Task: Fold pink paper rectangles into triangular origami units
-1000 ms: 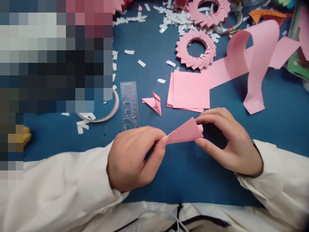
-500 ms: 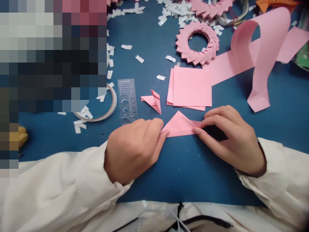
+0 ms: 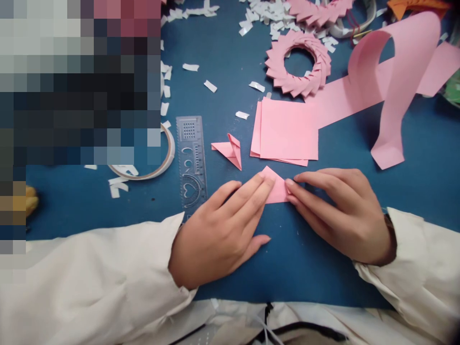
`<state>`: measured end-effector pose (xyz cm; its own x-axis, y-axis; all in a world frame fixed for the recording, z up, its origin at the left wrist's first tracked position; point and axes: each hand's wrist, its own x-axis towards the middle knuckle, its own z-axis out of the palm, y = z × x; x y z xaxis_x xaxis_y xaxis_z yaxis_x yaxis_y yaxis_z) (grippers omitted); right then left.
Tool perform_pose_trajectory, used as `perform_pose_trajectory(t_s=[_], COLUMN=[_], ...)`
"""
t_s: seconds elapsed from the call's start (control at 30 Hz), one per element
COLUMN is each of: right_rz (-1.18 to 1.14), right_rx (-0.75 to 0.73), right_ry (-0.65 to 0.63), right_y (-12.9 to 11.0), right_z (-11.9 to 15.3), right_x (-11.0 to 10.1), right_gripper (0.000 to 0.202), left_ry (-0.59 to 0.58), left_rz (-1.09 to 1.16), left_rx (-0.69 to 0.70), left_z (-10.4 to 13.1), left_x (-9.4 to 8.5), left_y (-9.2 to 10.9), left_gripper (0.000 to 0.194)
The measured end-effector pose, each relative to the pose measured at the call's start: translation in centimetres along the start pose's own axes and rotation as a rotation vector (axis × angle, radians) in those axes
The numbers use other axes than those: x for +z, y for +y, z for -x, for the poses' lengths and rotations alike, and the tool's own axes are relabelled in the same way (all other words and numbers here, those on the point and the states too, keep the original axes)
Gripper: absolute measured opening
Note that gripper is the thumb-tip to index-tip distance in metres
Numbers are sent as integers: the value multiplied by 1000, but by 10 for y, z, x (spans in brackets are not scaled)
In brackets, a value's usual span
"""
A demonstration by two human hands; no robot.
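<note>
A small folded piece of matte pink paper [image 3: 276,195] lies on the blue tabletop [image 3: 316,282] between the two hands, just below a stack of flat pink paper squares [image 3: 289,129]. The left hand [image 3: 219,230] is spread fairly flat, its fingertips pressing on the paper's left part without gripping it, its thumb held apart. The right hand [image 3: 345,215] pinches the paper's right end between thumb and fingertips, the other fingers loosely bent.

This piece seems partway through its folding: a peak and slanting edges show, but the left part is covered, so the exact fold cannot be told. One pointed, folded pink paper piece [image 3: 233,153] lies nearby and looks finished. The squares in the stack appear unfolded, and a long curling pink paper strip [image 3: 406,86] looks uncut. Farther off, a pink ring of overlapping folded paper points [image 3: 275,64] appears complete, while a second pink pleated ring [image 3: 319,14] is cropped by the top edge, so its completeness cannot be judged.
</note>
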<state>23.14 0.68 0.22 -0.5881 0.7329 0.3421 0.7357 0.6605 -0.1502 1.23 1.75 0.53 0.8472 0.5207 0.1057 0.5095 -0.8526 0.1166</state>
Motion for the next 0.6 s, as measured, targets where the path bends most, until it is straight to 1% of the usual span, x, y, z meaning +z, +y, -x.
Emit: perform_pose_trajectory(t_s=[0.07,0.17,0.27,0.4,0.6], right_rz=[2,-42,-89,-115,-79], right_rx=[-13,-18,-6,14,-45], right_ry=[-16,-42,-69,-69,-80], right_y=[0,0,1,2,1], right_z=[-1,-2,-2,-1,1], right_x=[0,-1,-2,-2,-2], right_gripper=[23,26,28,26,28], left_ry=[-94,-145,-158,-162,-146], left_rz=[49,105,121,126,81], left_rx=[-3,-2,-1,9,31], left_z=[0,1,0,0,-3], left_x=[0,0,0,1,0], left_y=[2,1,-1,-1,-4], left_gripper=[58,59,58,58,56])
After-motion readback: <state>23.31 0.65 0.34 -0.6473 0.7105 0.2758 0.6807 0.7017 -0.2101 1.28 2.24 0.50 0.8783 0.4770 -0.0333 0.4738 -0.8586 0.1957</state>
